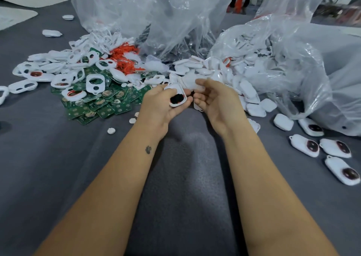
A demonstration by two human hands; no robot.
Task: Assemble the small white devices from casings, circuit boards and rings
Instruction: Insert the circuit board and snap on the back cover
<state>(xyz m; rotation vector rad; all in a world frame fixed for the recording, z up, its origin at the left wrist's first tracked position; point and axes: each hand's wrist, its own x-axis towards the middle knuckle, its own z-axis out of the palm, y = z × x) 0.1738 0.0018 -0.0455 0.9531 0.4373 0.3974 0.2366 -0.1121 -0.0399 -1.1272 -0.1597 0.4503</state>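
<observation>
Left hand (163, 107) holds casing (176, 96) — right hand (214, 101) seemingly pinches another.

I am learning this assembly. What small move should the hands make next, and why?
Probably bring the right hand across and set its white piece onto the casing in the left hand. The casing lies face up with a dark part showing inside, the white piece is pinched close beside it, and the two are not yet joined.
</observation>
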